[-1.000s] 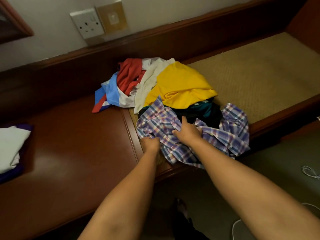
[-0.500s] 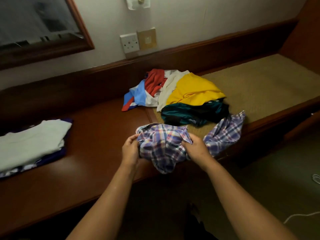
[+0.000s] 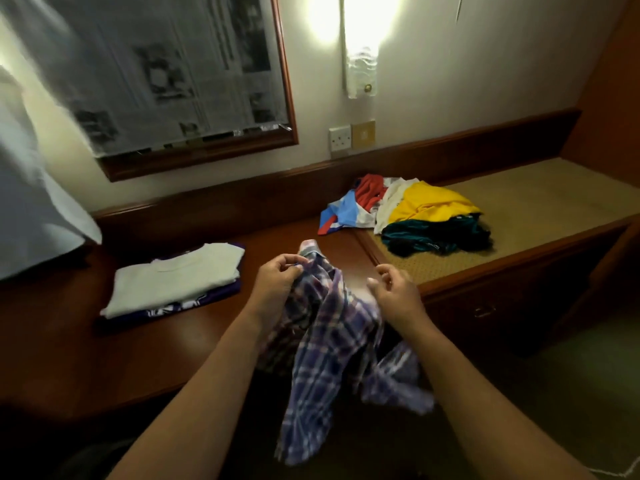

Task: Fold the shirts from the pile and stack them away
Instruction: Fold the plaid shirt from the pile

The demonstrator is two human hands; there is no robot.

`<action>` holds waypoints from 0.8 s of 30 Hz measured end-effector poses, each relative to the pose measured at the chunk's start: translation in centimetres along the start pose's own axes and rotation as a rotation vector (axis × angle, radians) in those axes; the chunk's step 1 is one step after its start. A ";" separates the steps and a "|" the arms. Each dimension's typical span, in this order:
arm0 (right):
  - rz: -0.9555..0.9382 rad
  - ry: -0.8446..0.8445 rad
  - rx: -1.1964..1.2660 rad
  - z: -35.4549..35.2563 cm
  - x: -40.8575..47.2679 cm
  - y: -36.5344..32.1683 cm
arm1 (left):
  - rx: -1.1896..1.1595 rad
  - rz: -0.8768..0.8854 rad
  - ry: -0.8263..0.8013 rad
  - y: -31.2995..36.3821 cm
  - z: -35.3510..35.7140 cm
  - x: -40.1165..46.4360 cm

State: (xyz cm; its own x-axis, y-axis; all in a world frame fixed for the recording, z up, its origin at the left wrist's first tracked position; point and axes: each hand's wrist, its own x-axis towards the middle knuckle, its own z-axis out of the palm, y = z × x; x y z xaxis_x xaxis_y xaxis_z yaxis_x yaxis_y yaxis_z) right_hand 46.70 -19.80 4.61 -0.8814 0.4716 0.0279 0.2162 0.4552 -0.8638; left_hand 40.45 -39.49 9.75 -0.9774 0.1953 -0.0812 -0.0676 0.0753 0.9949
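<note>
A purple-and-white plaid shirt (image 3: 329, 341) hangs in front of the desk edge, bunched and blurred. My left hand (image 3: 277, 282) pinches its collar end at the top. My right hand (image 3: 394, 292) hovers beside the cloth with curled fingers, and I see nothing between thumb and fingertips; the shirt runs under its palm, so a grip there is unclear. The pile lies at the back right: a yellow shirt (image 3: 426, 202), a dark teal one (image 3: 433, 235), and a red, blue and white one (image 3: 349, 209). A folded stack sits left, a white shirt (image 3: 176, 278) on a purple one (image 3: 211, 299).
The brown wooden desk (image 3: 156, 348) runs across the view, with a woven mat section (image 3: 526, 209) on the right. A mirror covered in newspaper (image 3: 173, 64), a lit wall lamp (image 3: 360, 46) and a socket (image 3: 341, 138) are on the wall. White cloth (image 3: 27, 202) hangs far left.
The plaid shirt has been lifted off the pile and pulled toward me, past the desk edge. My view rose and swung left. My right hand has loosened from the cloth.
</note>
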 end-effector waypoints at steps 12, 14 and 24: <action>0.212 -0.357 0.696 5.0 -2.6 -7.3 | 0.481 0.334 0.157 6.6 -9.8 -3.7; 0.107 -0.327 0.653 3.5 -1.9 -8.6 | 0.727 0.406 0.161 7.6 -12.4 -3.9; -0.346 -0.043 0.224 0.7 -0.2 -14.3 | 1.194 0.371 0.200 9.4 -14.8 -5.1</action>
State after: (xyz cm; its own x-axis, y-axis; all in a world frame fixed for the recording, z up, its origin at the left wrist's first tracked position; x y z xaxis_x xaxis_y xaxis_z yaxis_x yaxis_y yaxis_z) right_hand 43.46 -26.92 16.59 -0.9041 0.2852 0.3184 -0.1880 0.4036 -0.8954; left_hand 41.82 -54.23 20.41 -0.9189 0.2507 0.3045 0.3366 0.9009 0.2740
